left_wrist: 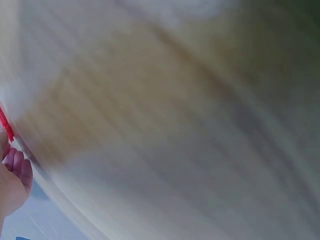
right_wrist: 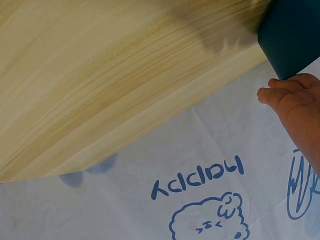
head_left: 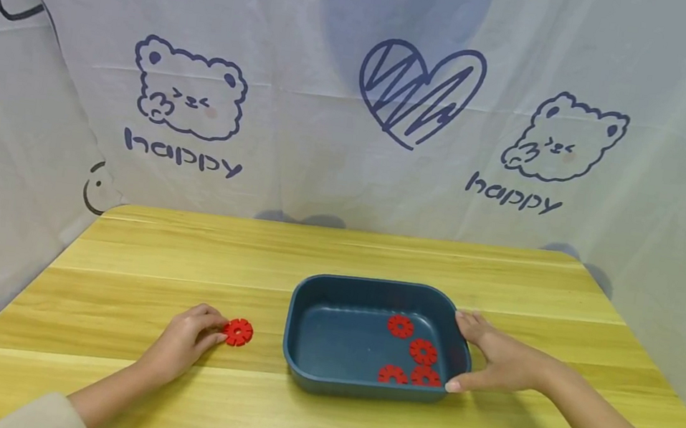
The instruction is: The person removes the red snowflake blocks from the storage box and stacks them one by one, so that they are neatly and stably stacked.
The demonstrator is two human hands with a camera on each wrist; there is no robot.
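My left hand (head_left: 183,339) pinches a red notched plastic disc (head_left: 238,332) by its left edge, close over the wooden table to the left of a dark blue plastic bin (head_left: 346,389). In the left wrist view only part of that hand and a sliver of red show at the left edge. My right hand (head_left: 502,358) holds the right end of the bin, its thumb at the near corner and its fingers at the far corner of the rim. Inside the bin, toward its right side, lie several red discs (head_left: 423,352) of the same kind; the near wall partly hides the closest ones.
The wooden table (head_left: 208,247) carries the bin right of its middle. Behind and beside it hangs a white cloth (head_left: 300,143) printed with bears, hearts and the word "happy".
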